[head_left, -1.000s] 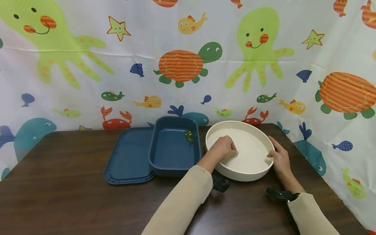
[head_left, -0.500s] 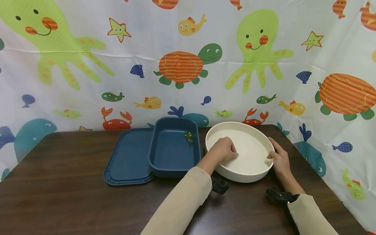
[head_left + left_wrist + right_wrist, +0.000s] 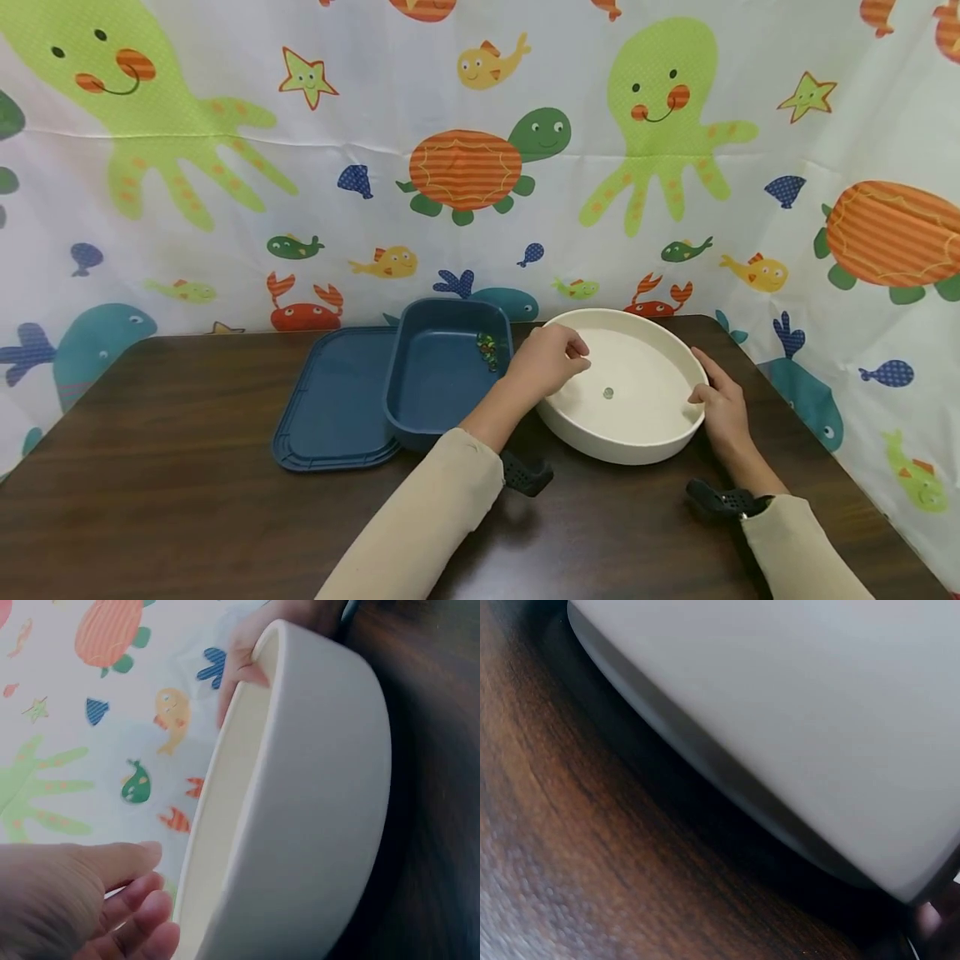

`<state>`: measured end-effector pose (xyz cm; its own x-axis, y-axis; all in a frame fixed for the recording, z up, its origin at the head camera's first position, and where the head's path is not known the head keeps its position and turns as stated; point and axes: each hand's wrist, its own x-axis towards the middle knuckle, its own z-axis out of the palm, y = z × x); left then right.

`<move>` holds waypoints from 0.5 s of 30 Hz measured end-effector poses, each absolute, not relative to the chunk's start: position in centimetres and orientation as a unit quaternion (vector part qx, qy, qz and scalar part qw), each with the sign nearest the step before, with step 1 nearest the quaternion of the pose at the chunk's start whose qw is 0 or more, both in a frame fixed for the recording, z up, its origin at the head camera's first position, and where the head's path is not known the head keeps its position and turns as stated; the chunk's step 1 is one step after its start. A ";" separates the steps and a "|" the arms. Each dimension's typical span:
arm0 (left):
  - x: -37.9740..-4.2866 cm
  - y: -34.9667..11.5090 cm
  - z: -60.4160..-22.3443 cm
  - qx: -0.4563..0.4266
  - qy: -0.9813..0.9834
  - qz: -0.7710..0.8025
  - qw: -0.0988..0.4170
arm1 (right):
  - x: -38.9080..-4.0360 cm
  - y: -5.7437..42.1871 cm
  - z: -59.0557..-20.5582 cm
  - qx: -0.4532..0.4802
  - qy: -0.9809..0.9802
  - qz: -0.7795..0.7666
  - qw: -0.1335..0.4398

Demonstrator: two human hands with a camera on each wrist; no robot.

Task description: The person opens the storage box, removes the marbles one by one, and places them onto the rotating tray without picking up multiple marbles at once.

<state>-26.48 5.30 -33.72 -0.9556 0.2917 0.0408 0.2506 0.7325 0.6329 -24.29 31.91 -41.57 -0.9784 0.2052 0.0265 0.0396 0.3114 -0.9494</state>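
Bowl (image 3: 645,375) gripped by right hand (image 3: 723,407), rim partly hidden behind left hand (image 3: 549,358)

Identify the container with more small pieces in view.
The rectangular blue box: it shows a cluster of pieces, whereas the round cream dish shows one pale piece.

A person, seen from the head view, wears long, plain sleeves of light beige cloth: the left sleeve (image 3: 416,517) toward seven o'clock, the right sleeve (image 3: 798,546) toward four. They stop at the wrists, leaving the left hand (image 3: 545,360) and right hand (image 3: 723,408) bare. Black, rounded devices dotted with small holes, the left wrist device (image 3: 527,475) and right wrist device (image 3: 712,498), sit beside the sleeve ends.
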 end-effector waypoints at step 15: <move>-27.2 -1.7 -33.7 0.089 0.909 0.406 -0.042 | -24.3 32.0 -41.5 -0.067 -0.814 0.572 0.074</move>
